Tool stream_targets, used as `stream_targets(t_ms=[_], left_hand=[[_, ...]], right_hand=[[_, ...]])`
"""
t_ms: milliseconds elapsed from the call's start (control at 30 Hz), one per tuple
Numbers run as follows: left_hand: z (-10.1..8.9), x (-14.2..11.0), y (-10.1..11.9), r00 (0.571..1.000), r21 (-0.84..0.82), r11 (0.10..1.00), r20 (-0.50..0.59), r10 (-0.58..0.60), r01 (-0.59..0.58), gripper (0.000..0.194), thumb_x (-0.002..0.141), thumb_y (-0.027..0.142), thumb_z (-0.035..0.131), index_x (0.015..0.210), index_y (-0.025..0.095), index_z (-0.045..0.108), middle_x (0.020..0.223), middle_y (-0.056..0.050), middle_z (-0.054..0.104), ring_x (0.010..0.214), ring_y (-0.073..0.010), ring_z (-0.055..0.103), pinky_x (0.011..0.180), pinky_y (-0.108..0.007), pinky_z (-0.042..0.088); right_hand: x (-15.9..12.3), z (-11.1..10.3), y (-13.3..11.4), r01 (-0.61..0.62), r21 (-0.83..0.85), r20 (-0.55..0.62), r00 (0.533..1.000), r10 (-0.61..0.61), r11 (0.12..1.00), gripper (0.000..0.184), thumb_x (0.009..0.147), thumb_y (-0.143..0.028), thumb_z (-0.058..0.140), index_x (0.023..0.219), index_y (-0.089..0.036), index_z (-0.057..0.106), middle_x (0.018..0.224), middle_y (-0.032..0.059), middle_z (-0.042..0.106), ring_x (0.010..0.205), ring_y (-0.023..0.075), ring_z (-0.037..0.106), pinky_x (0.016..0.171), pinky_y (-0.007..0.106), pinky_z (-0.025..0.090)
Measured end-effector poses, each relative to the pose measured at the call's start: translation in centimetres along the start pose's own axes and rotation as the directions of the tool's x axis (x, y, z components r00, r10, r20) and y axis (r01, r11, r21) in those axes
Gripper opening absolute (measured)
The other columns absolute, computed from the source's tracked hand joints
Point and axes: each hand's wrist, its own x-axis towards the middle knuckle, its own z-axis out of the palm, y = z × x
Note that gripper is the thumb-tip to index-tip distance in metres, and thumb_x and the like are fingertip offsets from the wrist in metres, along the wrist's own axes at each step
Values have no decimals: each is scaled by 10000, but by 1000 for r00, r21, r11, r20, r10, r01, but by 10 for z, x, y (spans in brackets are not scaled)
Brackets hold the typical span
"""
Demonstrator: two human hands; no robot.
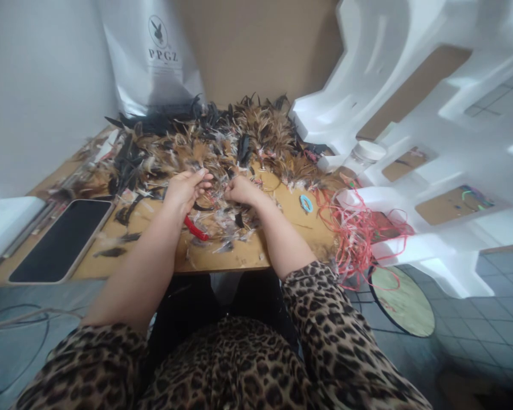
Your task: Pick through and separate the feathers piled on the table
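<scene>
My left hand (184, 191) is closed over the middle of the work table, thumb against curled fingers. Brown feathers (200, 152) rise just behind its fingertips, but whether they are pinched cannot be made out. Facing it, a short gap away, my right hand (243, 190) is closed in a pinch, and what its fingers hold is too small to name. Feather scraps and pale fluff (222, 222) lie under and between both hands. A curved red handle (195, 228) pokes out beside my left wrist, the rest of that tool being hidden.
Black and brown feather bunches (265, 125) pile along the back. A phone (62, 242) lies at left. On the right are a light-blue ring (306, 203), tangled red string (359, 239), a lidded jar (365, 156) and a large white foam moulding (393, 74). A round stool (404, 302) stands below.
</scene>
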Motion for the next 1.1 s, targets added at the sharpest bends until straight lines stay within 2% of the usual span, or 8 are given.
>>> stream_targets(t_ms=[133,233,333,633,733,833,1100], left_hand=[[-1,1,0,1000,-8,1000,14,-19,19,136,723,205,675,791,95,631,727,-55,683,499,-51,589,395,-114,380],[-1,1,-1,999,-16,999,37,-40,41,142,723,202,679,799,93,631,718,-57,681,499,-52,589,387,-111,371],[-2,1,-1,997,-32,998,57,-48,49,115,738,184,661,803,93,633,717,-54,681,492,-48,584,392,-112,381],[0,-1,2,996,-78,993,30,-81,84,81,748,170,656,779,103,624,709,-48,674,496,-48,581,399,-111,390],[1,-1,2,995,-83,992,41,-89,92,72,754,164,648,785,101,629,713,-53,678,499,-49,583,399,-111,390],[1,-1,2,994,-84,992,51,-95,99,67,760,154,638,795,97,636,713,-56,681,498,-49,585,398,-110,389],[1,-1,-2,994,-82,992,64,-88,93,119,705,164,697,704,99,597,613,-30,644,484,-64,592,385,-115,377]], right_hand=[[1,-6,5,-13,212,-37,999,21,977,93,588,-208,584,579,-126,628,483,-20,510,496,75,428,503,205,327],[2,-13,8,12,403,-123,992,41,915,111,592,-222,583,581,-118,621,485,-31,508,480,58,407,490,194,315],[2,-15,7,7,538,-156,984,91,843,154,603,-274,599,599,-121,615,457,-48,482,438,46,351,457,193,285],[4,-14,0,44,705,-269,940,209,708,144,624,-256,640,667,-123,607,500,-47,525,466,50,416,502,185,355],[6,-7,1,57,791,-221,955,198,609,182,627,-290,666,690,-135,594,450,-70,473,410,37,351,438,176,294],[8,3,-1,58,849,-149,980,132,525,244,606,-332,702,709,-142,590,427,-76,462,375,32,317,392,177,234],[6,17,-11,-12,885,-2,1000,29,466,300,603,-375,727,732,-139,594,406,-90,389,378,26,254,379,180,156]])
